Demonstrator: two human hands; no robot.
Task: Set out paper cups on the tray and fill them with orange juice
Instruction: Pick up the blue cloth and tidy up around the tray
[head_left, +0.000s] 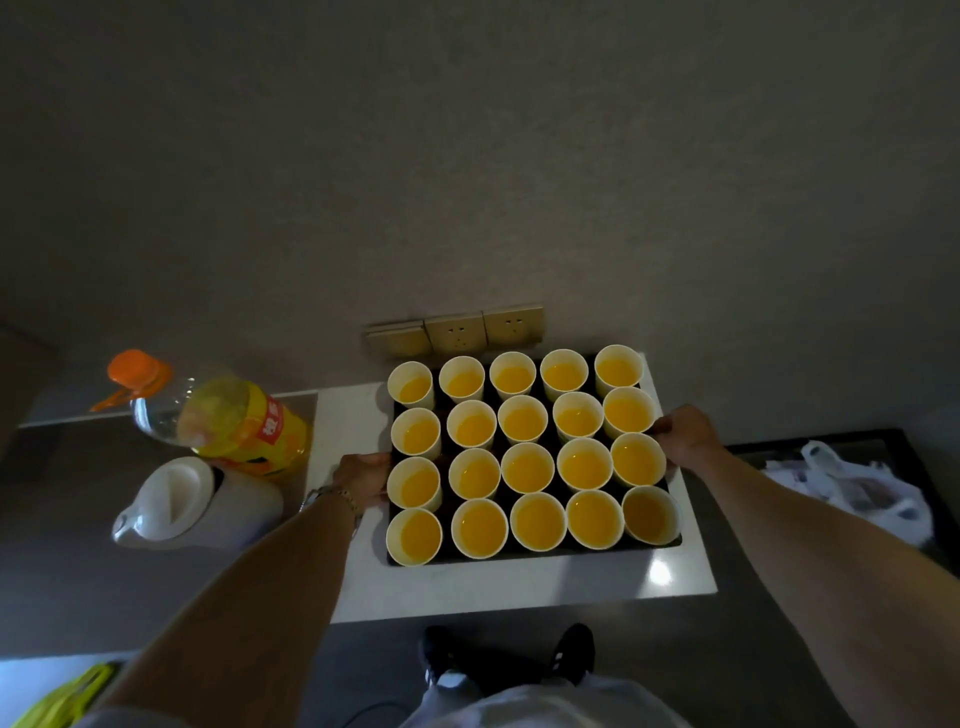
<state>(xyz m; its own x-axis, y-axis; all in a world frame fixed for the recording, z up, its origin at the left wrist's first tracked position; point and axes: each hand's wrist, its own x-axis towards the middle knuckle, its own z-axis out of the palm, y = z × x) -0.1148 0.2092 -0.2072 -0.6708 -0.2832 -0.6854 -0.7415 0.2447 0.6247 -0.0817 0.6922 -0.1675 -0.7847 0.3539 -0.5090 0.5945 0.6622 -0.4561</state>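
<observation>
While twenty paper cups (527, 460) of orange juice (583, 469) stand in four rows of five on the black tray (524, 555) at centre frame, the left hand (362, 479) grips the tray's left edge and the right hand (685, 435) grips its right edge, fingers curled. Tray sits on the white desk (519, 587). Juice bottle (228, 415) and white kettle (192, 501) at left
</observation>
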